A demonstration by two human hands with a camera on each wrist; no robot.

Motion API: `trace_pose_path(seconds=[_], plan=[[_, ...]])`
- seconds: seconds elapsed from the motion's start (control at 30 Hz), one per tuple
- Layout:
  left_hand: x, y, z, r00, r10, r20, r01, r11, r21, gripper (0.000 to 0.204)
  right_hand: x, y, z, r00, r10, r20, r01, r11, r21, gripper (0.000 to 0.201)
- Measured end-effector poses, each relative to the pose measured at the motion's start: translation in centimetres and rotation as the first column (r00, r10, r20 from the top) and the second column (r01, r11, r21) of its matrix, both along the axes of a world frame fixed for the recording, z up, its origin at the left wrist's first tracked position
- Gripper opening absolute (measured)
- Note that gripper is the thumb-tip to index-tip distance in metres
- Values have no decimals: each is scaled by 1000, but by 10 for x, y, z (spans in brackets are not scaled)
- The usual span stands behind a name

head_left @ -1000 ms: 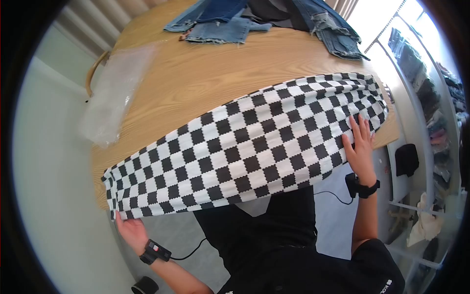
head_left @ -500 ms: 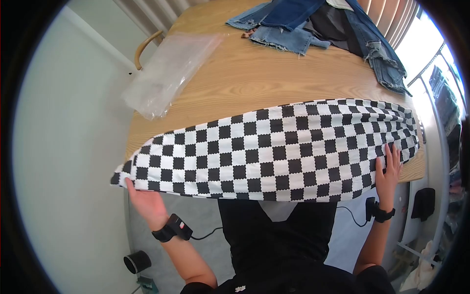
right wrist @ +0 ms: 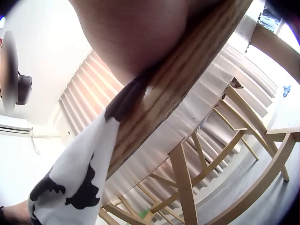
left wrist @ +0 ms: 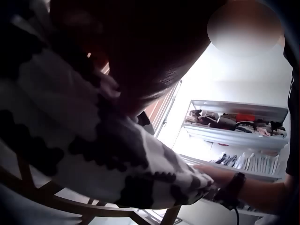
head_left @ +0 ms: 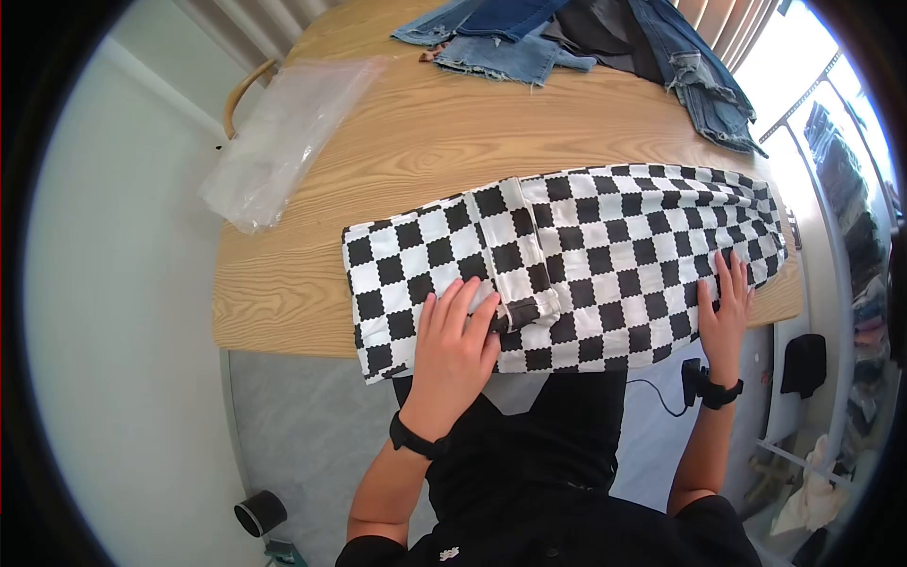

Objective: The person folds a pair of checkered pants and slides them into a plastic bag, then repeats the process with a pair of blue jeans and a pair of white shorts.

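A long black-and-white checkered garment (head_left: 605, 265) lies along the front of the wooden table. Its left end is doubled over onto itself, so a banded edge (head_left: 515, 246) crosses the middle of the cloth. My left hand (head_left: 452, 345) rests palm down on the folded part, fingers spread over the checks and thumb beside the band's lower corner. Over to the right, my right hand (head_left: 726, 312) lies on the garment's front edge near its gathered end, fingers extended. The left wrist view shows the cloth (left wrist: 136, 159) close up and dark; in the right wrist view a corner hangs past the table edge (right wrist: 173, 93).
Several pieces of denim (head_left: 510, 52) lie in a heap at the table's far side. A clear plastic bag (head_left: 283, 142) is at the left, by a chair back (head_left: 241, 99). Shelving with clothes (head_left: 850, 208) stands to the right, and a dark bin (head_left: 260, 513) is on the floor.
The left hand has brought the garment's left end over to the right, doubling it onto the rest, and now lies on top. The right hand has stayed on the right part.
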State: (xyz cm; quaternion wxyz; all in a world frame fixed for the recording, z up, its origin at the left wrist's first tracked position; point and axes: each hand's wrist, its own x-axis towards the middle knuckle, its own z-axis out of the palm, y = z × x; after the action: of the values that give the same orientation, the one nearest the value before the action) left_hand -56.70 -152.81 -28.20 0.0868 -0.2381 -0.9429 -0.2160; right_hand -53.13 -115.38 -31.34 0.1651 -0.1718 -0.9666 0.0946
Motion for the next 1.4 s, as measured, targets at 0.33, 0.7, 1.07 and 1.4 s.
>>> trace_pose_path(seconds=[0.33,0.7,1.07,1.4], plan=[[3,-16,5,994,-79,78,74,995,59,44,-2,-3,1,999,-1,-44,0,1000,-10,46],[29,-105,4,534,675,509,-787,617,7,33,-3,4,0,980,18,-200,-48,988,-148,41],[24,-97,-12,711,265,652,-625,-187,758,34,-24,126,6,959,-48,-278,-47,945,-324,65],[13,-50,-13,757,270,595,-576,-154,803,47,-37,185,7,990,142,-16,-140,948,-286,62]])
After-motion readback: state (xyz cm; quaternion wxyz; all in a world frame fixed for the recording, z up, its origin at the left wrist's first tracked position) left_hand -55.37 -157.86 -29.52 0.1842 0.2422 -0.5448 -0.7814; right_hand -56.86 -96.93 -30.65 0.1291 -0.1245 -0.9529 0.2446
